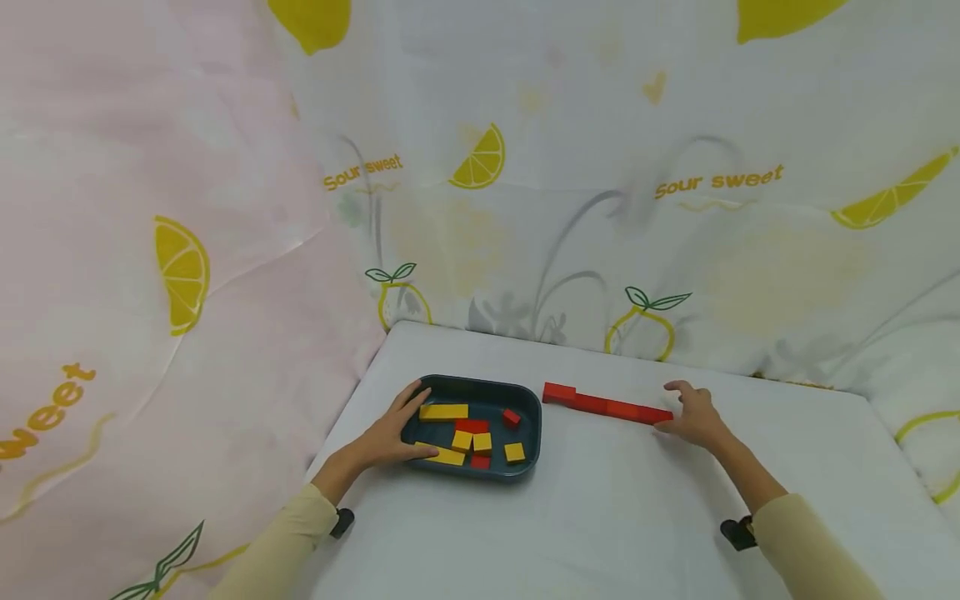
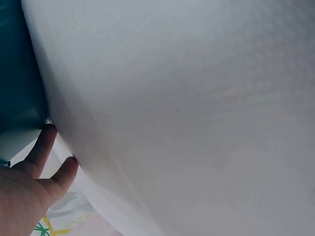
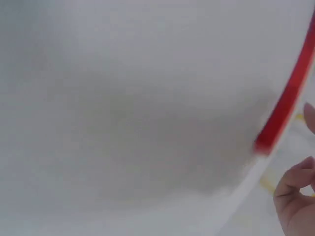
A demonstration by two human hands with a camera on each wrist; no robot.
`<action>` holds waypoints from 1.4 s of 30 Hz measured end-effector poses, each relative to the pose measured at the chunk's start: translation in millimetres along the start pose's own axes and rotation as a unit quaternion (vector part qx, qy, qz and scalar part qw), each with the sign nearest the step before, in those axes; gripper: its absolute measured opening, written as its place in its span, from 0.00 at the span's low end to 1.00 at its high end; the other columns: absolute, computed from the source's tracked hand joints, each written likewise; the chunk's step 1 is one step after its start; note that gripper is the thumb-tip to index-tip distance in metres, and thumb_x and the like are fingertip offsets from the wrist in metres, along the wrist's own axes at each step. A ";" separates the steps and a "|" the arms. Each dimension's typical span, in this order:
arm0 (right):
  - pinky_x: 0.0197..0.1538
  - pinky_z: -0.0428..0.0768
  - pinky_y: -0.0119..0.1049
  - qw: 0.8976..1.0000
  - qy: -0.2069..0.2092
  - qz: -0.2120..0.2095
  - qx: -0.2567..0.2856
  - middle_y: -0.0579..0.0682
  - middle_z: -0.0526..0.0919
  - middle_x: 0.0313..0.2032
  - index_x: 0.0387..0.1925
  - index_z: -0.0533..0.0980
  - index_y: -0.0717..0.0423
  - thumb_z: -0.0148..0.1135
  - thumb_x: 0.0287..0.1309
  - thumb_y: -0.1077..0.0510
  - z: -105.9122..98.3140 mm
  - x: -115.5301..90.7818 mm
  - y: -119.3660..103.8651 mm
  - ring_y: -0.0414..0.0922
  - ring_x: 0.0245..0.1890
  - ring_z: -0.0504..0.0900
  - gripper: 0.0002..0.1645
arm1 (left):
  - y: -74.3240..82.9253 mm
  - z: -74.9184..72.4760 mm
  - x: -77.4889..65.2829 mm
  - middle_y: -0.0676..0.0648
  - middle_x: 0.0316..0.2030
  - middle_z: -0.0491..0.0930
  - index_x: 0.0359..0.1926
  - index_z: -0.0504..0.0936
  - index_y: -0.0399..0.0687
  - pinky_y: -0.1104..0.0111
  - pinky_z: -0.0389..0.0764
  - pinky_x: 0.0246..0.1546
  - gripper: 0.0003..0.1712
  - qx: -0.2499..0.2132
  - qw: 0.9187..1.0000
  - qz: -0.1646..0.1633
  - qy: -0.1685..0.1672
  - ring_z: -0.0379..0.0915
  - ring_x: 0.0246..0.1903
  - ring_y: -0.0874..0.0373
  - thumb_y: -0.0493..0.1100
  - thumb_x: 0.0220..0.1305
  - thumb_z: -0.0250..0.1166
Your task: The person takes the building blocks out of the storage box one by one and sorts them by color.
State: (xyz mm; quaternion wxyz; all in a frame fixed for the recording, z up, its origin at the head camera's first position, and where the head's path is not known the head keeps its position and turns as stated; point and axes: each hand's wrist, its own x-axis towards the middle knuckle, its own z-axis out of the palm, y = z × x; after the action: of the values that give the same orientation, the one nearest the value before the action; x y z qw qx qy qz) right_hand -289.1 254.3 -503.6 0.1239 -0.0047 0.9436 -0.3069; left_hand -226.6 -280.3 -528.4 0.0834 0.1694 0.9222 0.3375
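Note:
My left hand (image 1: 384, 435) rests at the left end of a dark teal tray (image 1: 536, 417), fingers and thumb spread wide. The thumb reaches over the near rim; in the left wrist view two fingers touch down beside the tray's outer wall (image 2: 17, 73). Inside lie long yellow blocks (image 1: 444, 412), small yellow blocks (image 1: 514, 452) and red blocks (image 1: 512, 417). To the right, red blocks (image 1: 618, 409) form a straight row, with a taller red block (image 1: 559, 392) at its left end. My right hand (image 1: 699, 419) hovers by the row's right end, fingers parted, holding nothing visible.
A white-covered table (image 1: 600, 517) carries the tray and the row. Behind it and to the left hang cloths (image 1: 570, 108) printed with lemons. A dark strap device (image 1: 738, 533) sits at the right wrist, another (image 1: 342, 523) at the left.

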 end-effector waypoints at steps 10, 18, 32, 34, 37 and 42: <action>0.32 0.78 0.29 0.968 0.067 -0.233 0.067 0.64 0.75 0.54 0.62 0.70 0.58 0.73 0.55 0.57 51.9 -18.1 -98.7 0.43 0.30 0.75 0.34 | 1.1 3.3 3.9 0.49 0.79 0.34 0.79 0.48 0.60 0.36 0.58 0.68 0.62 -0.012 1.000 -0.011 -0.001 0.44 0.76 0.40 0.66 0.51 0.73; 0.33 0.80 0.27 0.910 0.036 -0.398 0.113 0.60 0.82 0.45 0.54 0.76 0.62 0.73 0.54 0.61 105.3 -20.1 -163.4 0.38 0.30 0.76 0.26 | 0.6 4.7 6.2 0.49 0.80 0.34 0.79 0.49 0.59 0.36 0.57 0.68 0.62 -0.007 1.000 -0.017 0.006 0.43 0.76 0.40 0.65 0.50 0.74; 0.49 0.83 0.39 0.949 -0.040 -0.288 0.118 0.54 0.84 0.47 0.52 0.80 0.58 0.69 0.60 0.56 175.4 13.3 -207.9 0.46 0.43 0.81 0.19 | 0.4 4.5 -1.8 0.47 0.79 0.34 0.79 0.48 0.59 0.35 0.56 0.68 0.61 -0.009 1.000 -0.029 0.004 0.42 0.76 0.39 0.65 0.52 0.73; 0.50 0.82 0.42 0.956 -0.040 -0.274 0.100 0.53 0.84 0.46 0.51 0.81 0.59 0.69 0.59 0.59 178.2 14.5 -209.1 0.46 0.42 0.80 0.18 | 2.1 4.0 -1.8 0.47 0.79 0.34 0.79 0.48 0.59 0.35 0.55 0.68 0.61 -0.007 1.000 -0.026 0.004 0.42 0.76 0.39 0.65 0.52 0.72; 0.48 0.82 0.39 0.957 -0.047 -0.274 0.078 0.52 0.84 0.44 0.50 0.81 0.60 0.70 0.58 0.61 179.8 14.3 -209.1 0.45 0.40 0.79 0.17 | 4.3 3.8 -0.7 0.48 0.79 0.34 0.79 0.48 0.58 0.35 0.55 0.69 0.62 -0.004 1.000 -0.022 0.003 0.41 0.76 0.40 0.65 0.52 0.73; 0.46 0.80 0.36 0.954 -0.068 -0.284 0.063 0.51 0.84 0.43 0.50 0.81 0.60 0.71 0.57 0.60 178.0 14.3 -208.6 0.45 0.39 0.76 0.19 | 6.7 3.6 1.3 0.47 0.79 0.35 0.79 0.49 0.57 0.36 0.56 0.68 0.61 0.006 1.000 -0.018 0.006 0.41 0.76 0.40 0.65 0.51 0.73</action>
State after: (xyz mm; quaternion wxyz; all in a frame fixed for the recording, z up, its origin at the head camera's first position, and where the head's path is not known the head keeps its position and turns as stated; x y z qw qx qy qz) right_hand -274.8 -19.2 -524.9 0.0954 -0.2851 0.8717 -0.3870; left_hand -225.2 -272.9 -526.8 0.0829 0.1511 0.9276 0.3314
